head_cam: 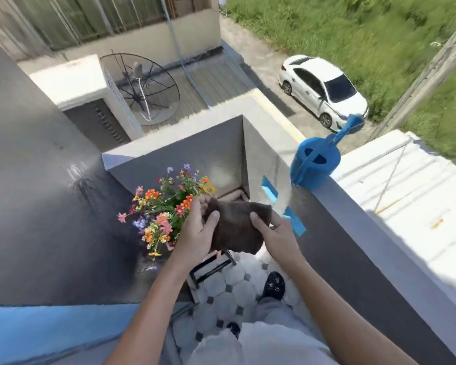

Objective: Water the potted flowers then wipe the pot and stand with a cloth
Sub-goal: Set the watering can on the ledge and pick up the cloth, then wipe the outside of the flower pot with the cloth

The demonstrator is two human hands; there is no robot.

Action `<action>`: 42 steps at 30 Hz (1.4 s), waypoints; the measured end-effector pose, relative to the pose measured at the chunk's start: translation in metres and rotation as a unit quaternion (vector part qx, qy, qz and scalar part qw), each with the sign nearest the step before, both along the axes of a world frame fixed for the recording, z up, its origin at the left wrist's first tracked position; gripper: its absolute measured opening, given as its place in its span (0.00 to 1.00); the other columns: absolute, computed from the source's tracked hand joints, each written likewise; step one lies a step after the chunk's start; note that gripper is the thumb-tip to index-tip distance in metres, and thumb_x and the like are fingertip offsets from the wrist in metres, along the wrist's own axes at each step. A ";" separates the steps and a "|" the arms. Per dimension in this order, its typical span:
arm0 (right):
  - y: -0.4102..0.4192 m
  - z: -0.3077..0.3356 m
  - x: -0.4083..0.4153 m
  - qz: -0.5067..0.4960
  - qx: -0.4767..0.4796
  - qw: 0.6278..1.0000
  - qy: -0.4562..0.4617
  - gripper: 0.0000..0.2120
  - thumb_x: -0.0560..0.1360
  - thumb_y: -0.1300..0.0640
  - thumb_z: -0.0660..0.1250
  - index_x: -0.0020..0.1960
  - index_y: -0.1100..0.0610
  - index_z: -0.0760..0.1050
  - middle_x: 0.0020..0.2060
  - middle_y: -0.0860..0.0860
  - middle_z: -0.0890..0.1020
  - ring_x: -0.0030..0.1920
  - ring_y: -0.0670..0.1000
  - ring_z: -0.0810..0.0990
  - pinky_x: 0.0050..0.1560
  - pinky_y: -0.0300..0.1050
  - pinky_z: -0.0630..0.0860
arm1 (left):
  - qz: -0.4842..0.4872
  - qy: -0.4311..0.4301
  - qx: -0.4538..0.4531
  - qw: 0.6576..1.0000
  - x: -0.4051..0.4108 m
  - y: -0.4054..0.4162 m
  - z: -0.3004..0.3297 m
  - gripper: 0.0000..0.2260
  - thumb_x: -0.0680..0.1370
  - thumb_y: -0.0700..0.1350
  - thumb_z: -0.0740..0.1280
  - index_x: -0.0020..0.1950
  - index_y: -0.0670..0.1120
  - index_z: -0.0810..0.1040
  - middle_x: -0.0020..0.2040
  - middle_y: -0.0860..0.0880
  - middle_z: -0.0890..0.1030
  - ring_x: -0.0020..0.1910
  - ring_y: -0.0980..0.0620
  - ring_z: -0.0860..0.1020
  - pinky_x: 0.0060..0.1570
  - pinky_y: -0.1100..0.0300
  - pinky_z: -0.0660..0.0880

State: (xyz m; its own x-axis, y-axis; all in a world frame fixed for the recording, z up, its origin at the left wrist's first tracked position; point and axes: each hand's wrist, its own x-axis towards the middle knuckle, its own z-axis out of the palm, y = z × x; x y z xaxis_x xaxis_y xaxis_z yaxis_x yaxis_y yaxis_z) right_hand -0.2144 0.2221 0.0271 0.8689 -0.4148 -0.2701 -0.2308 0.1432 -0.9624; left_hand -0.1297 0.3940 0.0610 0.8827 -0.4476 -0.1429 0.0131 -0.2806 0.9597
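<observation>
A dark brown cloth (234, 230) is stretched between both my hands over the balcony corner. My left hand (198, 233) grips its left edge, and my right hand (274, 233) pinches its right edge. Just left of the cloth are the potted flowers (163, 206), orange, pink and purple; the pot itself is mostly hidden under the blooms and my left hand. A dark metal stand (211, 267) shows below the cloth. The blue watering can (316, 164) sits on top of the balcony wall, up and to the right, with its spout pointing outward.
The grey balcony wall (353, 233) runs along the right, with blue tape strips (269, 189) on its inner face. A grey wall closes the left side. The floor (229, 291) is tiled white; my shoe (273, 285) stands on it. Far below are a roof, a dish antenna and a white car.
</observation>
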 end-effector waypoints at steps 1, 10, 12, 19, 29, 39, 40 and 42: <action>0.007 0.000 0.001 -0.001 -0.005 1.000 -0.003 0.07 0.79 0.51 0.68 0.50 0.50 0.84 0.43 0.46 0.87 0.45 0.47 0.85 0.48 0.44 0.80 | 0.008 -0.005 -0.001 1.000 -0.003 0.006 0.001 0.10 0.80 0.46 0.64 0.56 0.60 0.70 0.51 0.49 0.80 0.51 0.51 0.79 0.55 0.50 0.78; 0.018 -0.012 0.008 0.009 0.015 0.996 0.091 0.10 0.78 0.50 0.69 0.46 0.54 0.84 0.42 0.52 0.88 0.47 0.56 0.87 0.50 0.59 0.83 | 0.056 -0.056 0.087 0.993 -0.004 0.000 -0.004 0.19 0.74 0.42 0.72 0.61 0.55 0.71 0.51 0.57 0.78 0.49 0.58 0.79 0.51 0.59 0.78; 0.013 -0.012 0.012 0.012 0.044 0.993 0.112 0.12 0.80 0.50 0.66 0.48 0.57 0.83 0.43 0.56 0.88 0.46 0.59 0.87 0.47 0.62 0.83 | 0.074 -0.097 0.111 0.986 -0.003 -0.014 -0.003 0.21 0.73 0.41 0.73 0.62 0.53 0.71 0.50 0.58 0.77 0.47 0.57 0.79 0.48 0.63 0.76; -0.025 -0.010 0.030 0.022 0.310 0.946 0.089 0.25 0.82 0.43 0.56 0.60 0.62 0.79 0.52 0.62 0.84 0.49 0.57 0.85 0.53 0.55 0.81 | -0.001 0.222 -0.125 0.967 -0.003 -0.061 -0.008 0.16 0.79 0.32 0.63 0.65 0.45 0.70 0.57 0.40 0.83 0.48 0.39 0.85 0.49 0.45 0.82; -0.082 -0.056 0.068 0.042 0.383 0.911 0.148 0.25 0.75 0.38 0.67 0.54 0.61 0.81 0.49 0.58 0.85 0.54 0.57 0.82 0.65 0.58 0.74 | 0.152 0.321 0.126 0.926 0.017 -0.081 -0.087 0.07 0.80 0.42 0.63 0.45 0.43 0.78 0.34 0.49 0.77 0.25 0.54 0.68 0.23 0.62 0.61; -0.084 -0.085 0.117 0.067 0.188 0.955 0.221 0.09 0.74 0.67 0.72 0.53 0.59 0.78 0.44 0.55 0.85 0.44 0.54 0.85 0.41 0.47 0.81 | 0.455 0.465 -0.076 0.756 0.051 -0.093 -0.142 0.10 0.84 0.45 0.56 0.64 0.48 0.70 0.37 0.45 0.73 0.27 0.54 0.65 0.20 0.64 0.61; -0.083 -0.089 0.120 0.060 0.178 0.957 0.222 0.08 0.75 0.65 0.72 0.53 0.59 0.78 0.45 0.56 0.85 0.45 0.55 0.85 0.40 0.47 0.80 | 0.475 0.463 -0.095 0.742 0.055 -0.091 -0.146 0.09 0.84 0.48 0.55 0.61 0.49 0.70 0.35 0.46 0.71 0.27 0.54 0.64 0.19 0.65 0.60; -0.081 -0.097 0.124 0.055 0.171 0.958 0.223 0.08 0.75 0.62 0.73 0.53 0.57 0.79 0.48 0.56 0.86 0.49 0.56 0.85 0.44 0.49 0.81 | 0.505 0.453 -0.107 0.727 0.060 -0.089 -0.151 0.10 0.84 0.52 0.54 0.50 0.49 0.71 0.33 0.48 0.67 0.25 0.55 0.61 0.19 0.66 0.57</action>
